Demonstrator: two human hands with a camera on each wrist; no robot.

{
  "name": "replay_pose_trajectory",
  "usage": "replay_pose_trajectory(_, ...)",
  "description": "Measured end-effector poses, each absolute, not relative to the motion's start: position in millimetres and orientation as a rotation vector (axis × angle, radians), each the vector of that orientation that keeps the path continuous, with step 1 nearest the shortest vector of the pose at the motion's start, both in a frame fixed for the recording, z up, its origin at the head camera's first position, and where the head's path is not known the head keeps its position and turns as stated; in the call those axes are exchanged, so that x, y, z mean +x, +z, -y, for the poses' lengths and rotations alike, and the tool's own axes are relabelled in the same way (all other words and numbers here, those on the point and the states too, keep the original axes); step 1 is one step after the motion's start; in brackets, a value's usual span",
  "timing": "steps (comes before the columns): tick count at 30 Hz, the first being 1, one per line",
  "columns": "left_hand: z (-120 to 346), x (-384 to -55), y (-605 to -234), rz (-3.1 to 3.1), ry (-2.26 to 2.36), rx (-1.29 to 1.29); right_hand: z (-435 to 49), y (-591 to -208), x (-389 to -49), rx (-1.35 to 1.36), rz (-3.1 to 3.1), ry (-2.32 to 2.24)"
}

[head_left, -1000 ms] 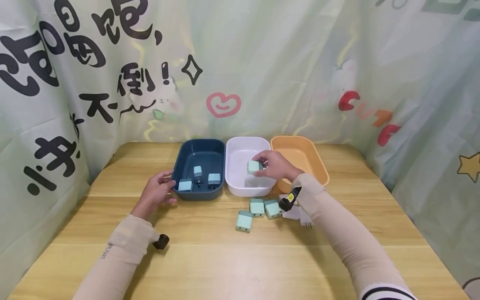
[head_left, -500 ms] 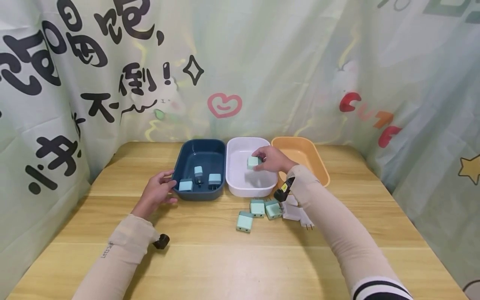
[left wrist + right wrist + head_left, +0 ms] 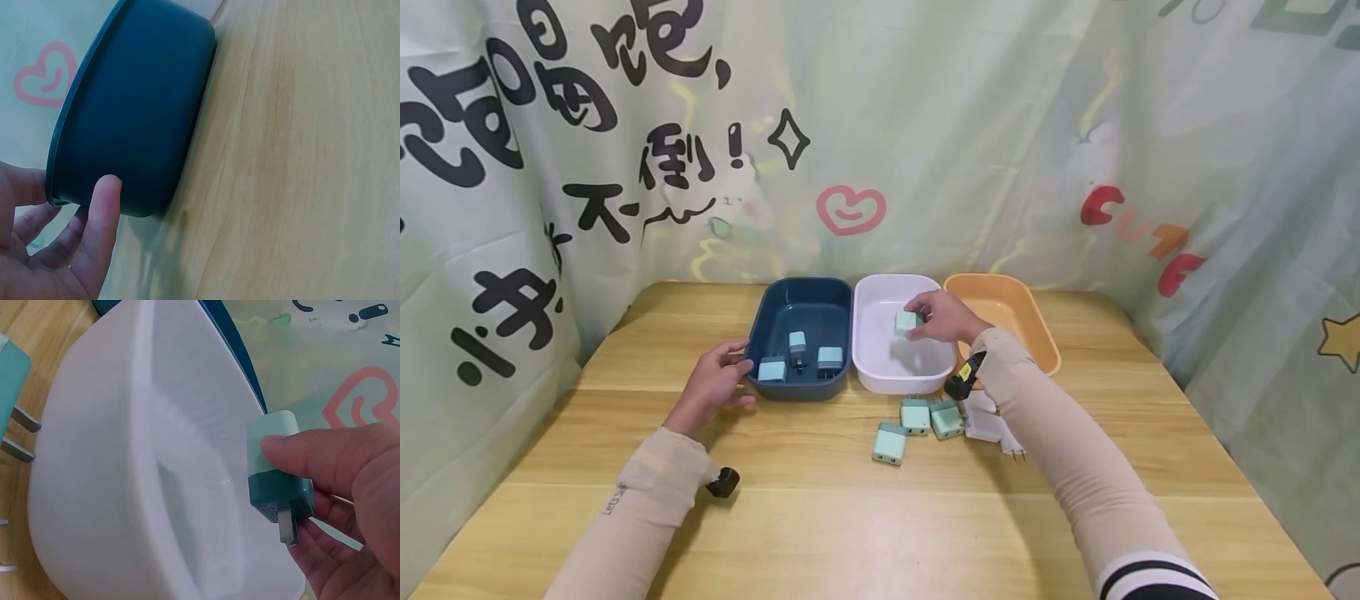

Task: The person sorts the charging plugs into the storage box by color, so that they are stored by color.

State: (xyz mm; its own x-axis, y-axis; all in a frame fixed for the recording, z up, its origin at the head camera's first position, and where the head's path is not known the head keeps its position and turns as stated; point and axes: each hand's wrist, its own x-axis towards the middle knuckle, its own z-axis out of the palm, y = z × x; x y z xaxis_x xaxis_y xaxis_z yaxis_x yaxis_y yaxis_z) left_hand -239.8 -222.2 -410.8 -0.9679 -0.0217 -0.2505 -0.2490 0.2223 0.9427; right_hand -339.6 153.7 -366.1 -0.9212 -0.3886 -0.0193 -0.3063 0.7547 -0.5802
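Thumb and fingers of my right hand (image 3: 951, 317) pinch a mint-green plug charger (image 3: 906, 322) above the white bin (image 3: 880, 379). In the right wrist view its dark green end and a metal prong (image 3: 287, 527) point downward. My left hand (image 3: 715, 379) holds the left rim of the navy bin (image 3: 805, 287), the thumb over the rim and other fingers outside, as the left wrist view shows. Inside that bin lie a light-blue charger (image 3: 772, 369), a second blue charger (image 3: 797, 342) and a third blue charger (image 3: 830, 359).
An orange bin (image 3: 1000, 292) stands right of the white one, partly behind my right hand. Before the bins lie a green charger (image 3: 889, 444), two more green ones and several white chargers (image 3: 981, 417), partly behind my sleeve. A printed curtain (image 3: 970, 142) closes off the back.
My right hand and the green charger have risen slightly over the white bin, and the right forearm has shifted a little left. The left hand stays at the navy bin's rim.
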Motion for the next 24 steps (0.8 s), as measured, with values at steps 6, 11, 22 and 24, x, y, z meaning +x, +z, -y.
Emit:
replay_pose_trajectory(6, 222, -239, -410, -2.308, 1.834, -0.248, -154, -369, -340, -0.554, -2.808, -0.919)
replay_pose_trajectory(11, 222, -238, -411, -2.304, 1.846, -0.245, -157, -373, -339, -0.547, -2.791, -0.960)
replay_pose_trajectory(22, 222, -237, -411, -2.302, 1.841, -0.256, -164, -371, -315, -0.590, -2.711, -1.097)
replay_pose_trajectory(24, 222, -238, -410, -2.303, 1.843, -0.255, -165, -370, -310, -0.606, -2.696, -1.113)
